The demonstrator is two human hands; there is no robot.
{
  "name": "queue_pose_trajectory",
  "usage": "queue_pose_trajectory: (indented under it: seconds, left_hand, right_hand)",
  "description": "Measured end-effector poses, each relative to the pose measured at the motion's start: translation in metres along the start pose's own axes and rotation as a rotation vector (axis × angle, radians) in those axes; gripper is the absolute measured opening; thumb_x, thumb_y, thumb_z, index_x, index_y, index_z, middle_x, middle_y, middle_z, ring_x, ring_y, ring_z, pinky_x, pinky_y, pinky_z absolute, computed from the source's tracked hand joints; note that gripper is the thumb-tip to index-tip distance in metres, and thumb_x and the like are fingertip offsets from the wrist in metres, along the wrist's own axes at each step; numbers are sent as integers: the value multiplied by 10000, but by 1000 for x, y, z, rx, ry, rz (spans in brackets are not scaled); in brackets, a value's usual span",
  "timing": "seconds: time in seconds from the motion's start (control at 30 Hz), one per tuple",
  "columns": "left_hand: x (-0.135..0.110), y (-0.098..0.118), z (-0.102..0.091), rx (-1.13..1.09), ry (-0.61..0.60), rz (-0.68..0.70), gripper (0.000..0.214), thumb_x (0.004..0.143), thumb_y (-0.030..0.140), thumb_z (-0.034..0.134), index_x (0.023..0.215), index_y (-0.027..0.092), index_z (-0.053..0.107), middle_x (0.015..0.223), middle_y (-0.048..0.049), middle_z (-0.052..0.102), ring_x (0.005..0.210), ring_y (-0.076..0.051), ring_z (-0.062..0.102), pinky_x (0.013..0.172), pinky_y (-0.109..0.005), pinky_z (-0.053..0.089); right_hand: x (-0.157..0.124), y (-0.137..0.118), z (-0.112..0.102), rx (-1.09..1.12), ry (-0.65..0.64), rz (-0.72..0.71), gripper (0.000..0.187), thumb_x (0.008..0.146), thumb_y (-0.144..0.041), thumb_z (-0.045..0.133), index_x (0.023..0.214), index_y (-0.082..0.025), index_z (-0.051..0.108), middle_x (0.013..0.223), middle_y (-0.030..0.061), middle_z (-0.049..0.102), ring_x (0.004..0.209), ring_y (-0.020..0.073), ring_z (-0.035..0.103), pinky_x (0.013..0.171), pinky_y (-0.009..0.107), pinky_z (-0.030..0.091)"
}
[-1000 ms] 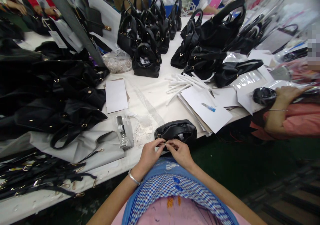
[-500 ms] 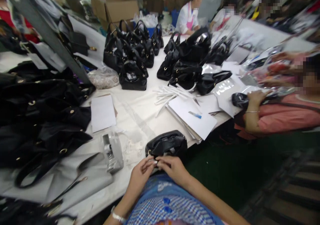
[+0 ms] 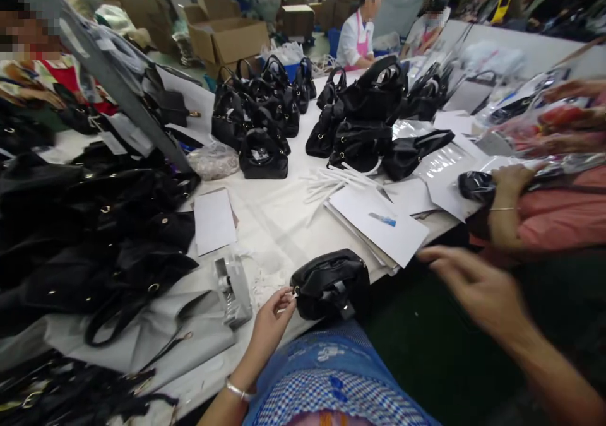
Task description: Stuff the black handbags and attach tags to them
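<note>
A small black handbag [image 3: 331,282] sits at the near edge of the white table [image 3: 279,218]. My left hand [image 3: 272,325] pinches a small metal piece at the bag's left end, fingers closed. My right hand [image 3: 478,284] is off to the right, away from the bag, blurred by motion, with fingers stretched out and nothing in them. A stack of white cards [image 3: 379,224] with a blue mark lies just beyond the bag, toward my right hand.
Black handbags are heaped at the left [image 3: 95,224] and stand in rows at the back [image 3: 265,117]. A tape dispenser [image 3: 231,290] lies left of the small bag. A person in pink [image 3: 544,205] at the right holds a wrapped black bag. White sticks [image 3: 331,183] lie mid-table.
My right hand has left the small bag and swung out to the right. My left hand stays pinched at the bag's left end. The view has tilted up.
</note>
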State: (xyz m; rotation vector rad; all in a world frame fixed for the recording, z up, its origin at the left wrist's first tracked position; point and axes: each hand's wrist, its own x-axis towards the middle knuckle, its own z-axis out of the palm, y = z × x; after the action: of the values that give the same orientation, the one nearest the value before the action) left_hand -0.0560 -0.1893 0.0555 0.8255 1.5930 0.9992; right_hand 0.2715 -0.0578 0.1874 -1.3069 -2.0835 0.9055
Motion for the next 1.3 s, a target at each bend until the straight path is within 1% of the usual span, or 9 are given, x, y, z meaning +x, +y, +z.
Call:
queue_pose_trajectory:
  seconds: [0.13,0.23,0.33,0.5,0.63,0.8,0.9,1.07,1.3]
  left_hand:
    - [0,-1,8,280,72,188,404,809,311,637,1205,245,597,1056,-68,611,954,-206,611,757,-325,556]
    - [6,-11,15,363,97,242,398,796,270,647,1190,273,596,1171,-75,559,1051,-221,574,764,-327,561]
    - [15,-20,20,411,115,277,350,795,229,638,1143,251,606,1179,-81,565,1097,-226,557,821,-352,547]
    - [21,-18,8,569,73,310,196,840,245,596,1023,249,665,1002,-45,687,956,-213,631,866,-358,497]
    - [14,-5,-11,566,49,178,203,857,355,577,932,226,715,924,-51,715,880,-214,645,804,-328,490]
    - [-1,9,-7,-78,-225,-299,271,820,422,647,868,158,687,761,-20,658,704,-122,606,617,-203,477]
    - [-10,12,10,-542,-272,-466,223,798,317,713,938,150,665,855,-29,655,742,-80,619,721,-174,511]
    - [-15,6,35,-810,-240,-528,193,771,214,746,916,142,640,887,-52,676,790,-93,661,778,-164,525]
    - [-7,13,31,-483,-252,-370,352,750,434,726,946,147,665,942,-76,705,838,-155,663,739,-240,532]
  right_hand:
    - [-18,5,92,248,-388,119,231,896,-349,554,989,-258,745,1004,46,724,928,228,671,865,356,541]
    - [-29,8,152,369,-435,198,262,888,-342,560,1065,-235,721,1062,52,714,965,219,666,880,343,529]
    - [-31,12,176,429,-476,203,285,886,-342,557,1104,-231,704,1067,54,713,963,210,667,883,335,524]
    - [-31,16,182,379,-500,131,267,871,-301,570,1089,-236,709,1022,52,718,917,200,669,842,313,522]
    - [-34,19,191,381,-489,169,254,864,-278,563,1055,-213,718,912,49,723,769,169,678,735,273,533]
    - [-36,19,204,545,-592,272,485,786,-310,670,1249,-184,603,824,29,712,633,131,631,608,238,513]
    - [-34,15,208,733,-649,316,707,708,-333,749,1353,-199,494,933,35,704,604,98,589,558,209,484]
    - [-35,9,210,825,-580,369,520,694,-329,759,1171,-176,623,940,32,692,645,102,597,588,206,475]
    - [-29,1,165,348,-396,255,147,801,-287,643,785,-164,722,729,5,618,594,104,521,525,194,387]
